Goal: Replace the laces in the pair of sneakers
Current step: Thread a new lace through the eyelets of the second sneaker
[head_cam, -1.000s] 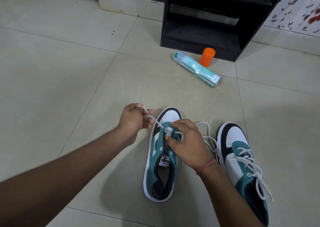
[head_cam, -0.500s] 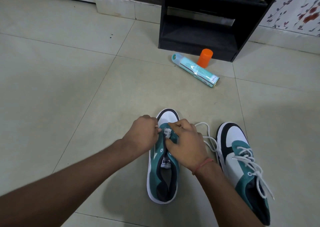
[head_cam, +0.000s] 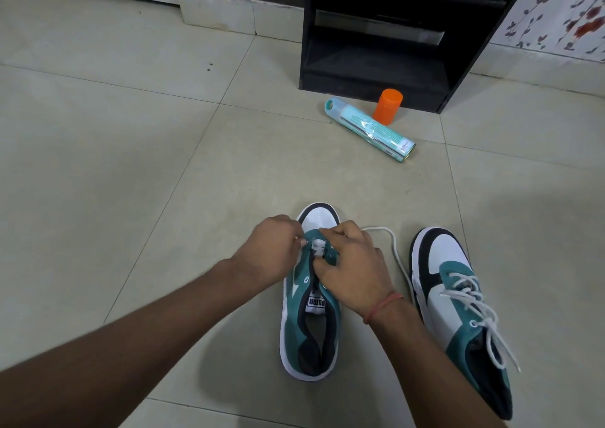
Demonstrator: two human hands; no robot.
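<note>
Left hand (head_cam: 273, 251) moved in; teal sneaker (head_cam: 309, 329) mostly unlaced

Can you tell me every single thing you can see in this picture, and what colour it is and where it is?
sneaker being laced: 1, teal, white and black, on the floor under the hands
laced sneaker: 1, same colours, white laces, to its right
loose lace: 1, white, trailing between the sneakers
can: 1, light teal, lying on the floor by the shelf
orange cap: 1, standing behind the can
shelf unit: 1, black, at the wall
floor: pale tiles
left hand: at the sneaker's front eyelets
right hand: red thread on the wrist, fingers at the same eyelets
</note>
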